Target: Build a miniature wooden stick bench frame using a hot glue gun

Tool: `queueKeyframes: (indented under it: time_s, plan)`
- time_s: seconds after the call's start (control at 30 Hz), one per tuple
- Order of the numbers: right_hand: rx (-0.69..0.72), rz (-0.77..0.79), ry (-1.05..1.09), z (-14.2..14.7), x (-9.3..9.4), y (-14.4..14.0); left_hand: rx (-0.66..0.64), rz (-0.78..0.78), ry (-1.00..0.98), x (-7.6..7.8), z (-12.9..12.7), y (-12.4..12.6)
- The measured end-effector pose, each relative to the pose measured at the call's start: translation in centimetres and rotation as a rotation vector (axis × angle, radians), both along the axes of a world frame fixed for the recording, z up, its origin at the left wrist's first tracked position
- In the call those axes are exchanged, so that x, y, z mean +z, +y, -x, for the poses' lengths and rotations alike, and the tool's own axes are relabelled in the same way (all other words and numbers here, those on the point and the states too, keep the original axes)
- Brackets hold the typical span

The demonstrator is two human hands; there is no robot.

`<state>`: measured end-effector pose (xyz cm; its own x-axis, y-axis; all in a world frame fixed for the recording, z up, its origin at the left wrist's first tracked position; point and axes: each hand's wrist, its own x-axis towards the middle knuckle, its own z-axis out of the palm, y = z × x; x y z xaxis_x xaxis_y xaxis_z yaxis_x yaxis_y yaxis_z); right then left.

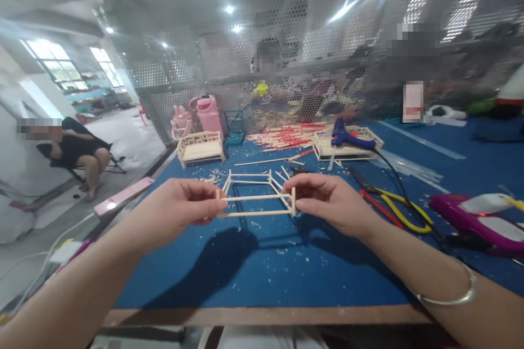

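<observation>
Spanning both pinches, the stick frame (256,196) hangs between left hand (186,204) and right hand (333,202).

1. Hands: two, a left hand (186,204) and a right hand (327,202), both pinching one stick frame (256,196).
2. Finished miniature benches: two, one far left (200,148) and one far right (347,144).
3. Glue guns: one blue glue gun (347,136), lying on the right bench.
4. Pliers: one yellow-handled pair (393,204); a red-handled tool (379,208) just beside it, kind unclear.
5. Pink bottles: one pink bottle (208,112); one pink bag (183,121) next to it.
6. Red-tipped sticks (286,135): one loose pile, too many to count.
7. Bracelets: one bracelet (450,294), right wrist.
8. Seated people: one seated person (77,150), far left.
</observation>
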<state>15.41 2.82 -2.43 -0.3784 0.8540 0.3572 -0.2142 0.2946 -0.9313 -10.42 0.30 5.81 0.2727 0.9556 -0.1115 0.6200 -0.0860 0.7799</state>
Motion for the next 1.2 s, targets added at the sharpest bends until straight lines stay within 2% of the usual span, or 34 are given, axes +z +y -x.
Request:
queueKeyframes:
  time_s: [0.33, 0.53, 0.73, 0.9, 1.0, 1.2]
  plan:
    - [-0.071, -0.017, -0.066, 0.2, 0.2, -0.1, 0.006, 0.059, -0.058, -0.4, 0.1, 0.0]
    - [-0.088, -0.016, -0.089, 0.4, 0.1, 0.0, 0.102, 0.094, -0.16, -1.1, -0.4, 0.0]
    - [-0.071, 0.018, -0.152, 0.5, 0.2, -0.3, 0.084, 0.065, -0.23, -3.1, 0.3, 0.0]
    - [-0.055, 0.057, -0.149, 0.5, 0.1, -0.1, 0.146, -0.037, -0.272, -4.9, 0.2, 0.4]
    - [-0.076, 0.085, -0.109, 0.5, 0.1, 0.1, 0.131, -0.067, -0.227, -4.5, -0.3, 1.0]
    - [-0.199, 0.061, -0.074, 1.0, 0.7, 0.3, 0.053, -0.166, -0.1, -2.0, -0.6, 2.0]
